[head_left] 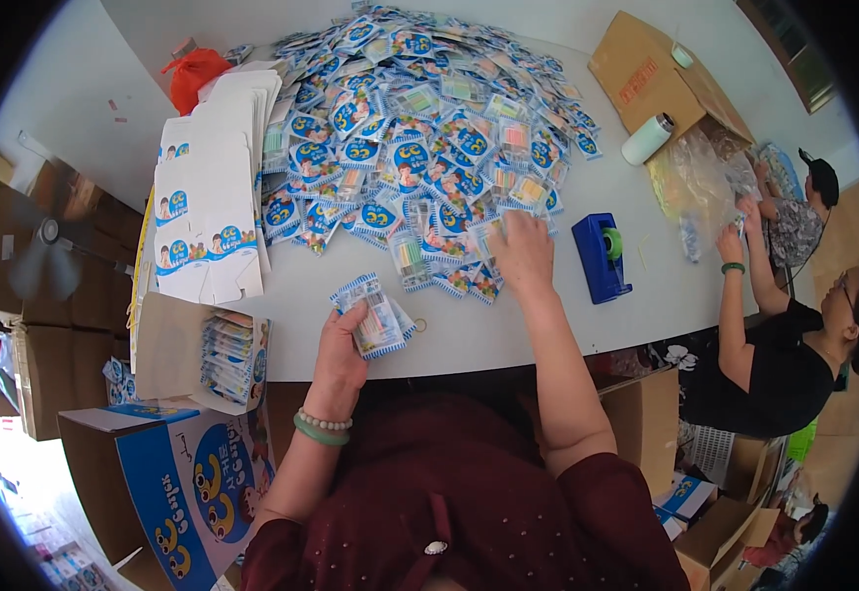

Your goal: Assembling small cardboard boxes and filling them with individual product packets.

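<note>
My left hand is closed around a few small clear-and-blue packets, stacked flat above the table's near edge. Thin pastel sticks show through the top packet's clear front. My right hand is at the near right side of a big heap of like packets, with its fingers bent down and closed on a packet at the heap's edge. Its fingertips are partly lost among the packets. A small ring-shaped thing lies just right of the packets in my left hand.
Left of the heap stand stacked white cartons; nearer, an open carton holds packets. A blue tape dispenser, a white bottle and a tipped cardboard box are on the right. A co-worker handles plastic bags there.
</note>
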`<state>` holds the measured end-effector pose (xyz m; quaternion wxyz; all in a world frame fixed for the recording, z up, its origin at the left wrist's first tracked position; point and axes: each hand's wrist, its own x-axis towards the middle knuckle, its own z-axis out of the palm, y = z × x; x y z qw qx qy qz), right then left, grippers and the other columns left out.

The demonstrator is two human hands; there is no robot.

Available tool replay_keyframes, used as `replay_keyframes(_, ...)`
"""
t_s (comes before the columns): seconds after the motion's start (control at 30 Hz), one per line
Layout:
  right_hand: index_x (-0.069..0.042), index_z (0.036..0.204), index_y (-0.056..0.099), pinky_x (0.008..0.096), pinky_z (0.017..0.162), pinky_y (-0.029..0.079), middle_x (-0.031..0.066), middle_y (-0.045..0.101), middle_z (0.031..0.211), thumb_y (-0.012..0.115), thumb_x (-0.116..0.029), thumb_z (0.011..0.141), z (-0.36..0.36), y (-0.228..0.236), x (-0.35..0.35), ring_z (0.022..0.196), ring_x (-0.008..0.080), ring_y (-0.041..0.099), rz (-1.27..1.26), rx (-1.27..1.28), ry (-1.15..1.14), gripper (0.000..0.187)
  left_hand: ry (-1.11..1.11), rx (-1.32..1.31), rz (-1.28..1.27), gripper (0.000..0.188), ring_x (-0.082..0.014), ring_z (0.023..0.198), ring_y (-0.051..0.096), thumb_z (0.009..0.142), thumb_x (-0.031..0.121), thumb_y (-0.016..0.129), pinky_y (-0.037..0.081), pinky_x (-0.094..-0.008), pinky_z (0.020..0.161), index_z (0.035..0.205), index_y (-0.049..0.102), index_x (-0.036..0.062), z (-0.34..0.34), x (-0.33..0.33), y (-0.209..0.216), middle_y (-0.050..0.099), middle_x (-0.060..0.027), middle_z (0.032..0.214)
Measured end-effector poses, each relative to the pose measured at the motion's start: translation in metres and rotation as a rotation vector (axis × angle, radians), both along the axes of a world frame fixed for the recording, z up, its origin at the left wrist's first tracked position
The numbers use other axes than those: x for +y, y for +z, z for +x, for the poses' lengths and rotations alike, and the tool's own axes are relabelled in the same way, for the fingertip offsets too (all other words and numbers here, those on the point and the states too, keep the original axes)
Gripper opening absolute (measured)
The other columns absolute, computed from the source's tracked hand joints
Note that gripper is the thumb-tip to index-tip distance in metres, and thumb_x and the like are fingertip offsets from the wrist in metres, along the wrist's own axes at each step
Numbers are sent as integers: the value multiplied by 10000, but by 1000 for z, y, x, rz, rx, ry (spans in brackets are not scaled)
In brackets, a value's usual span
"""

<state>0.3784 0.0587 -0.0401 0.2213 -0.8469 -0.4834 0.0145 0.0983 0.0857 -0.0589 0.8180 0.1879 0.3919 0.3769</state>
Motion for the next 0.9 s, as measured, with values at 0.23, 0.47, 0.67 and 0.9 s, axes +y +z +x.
replay_keyframes(0.23,-38,1012,576,423,890,433,146,614,1128,675,-228,759,0,-15,-13,1131,310,534,69,-348,89,331,-24,0,-3,262,-220,953,650,921,86,537,558,-395,831,1175,510,25,1,-6,7,633,-91,1070)
replay_keyframes(0.47,-9,988,559,405,683,480,170,648,874,640,-210,790,15,17,52,793,334,635,82,436,246,294,-54,64,3,302,-216,975,646,919,110,540,548,-401,858,1213,506,51,4,-9,12,631,-72,1098)
replay_keyframes(0.67,-20,1022,566,453,729,462,186,643,885,616,-247,846,-28,-15,70,823,376,619,131,55,318,291,-7,50,42,298,-219,969,647,920,107,532,548,-404,853,1210,507,47,-6,-3,10,632,-72,1096)
replay_keyframes(0.9,-3,983,607,400,730,478,130,668,805,626,-163,823,-57,28,19,805,354,634,51,454,102,227,125,25,-24,246,-221,945,654,921,82,535,560,-389,819,1163,520,38,-37,7,3,643,-84,1055)
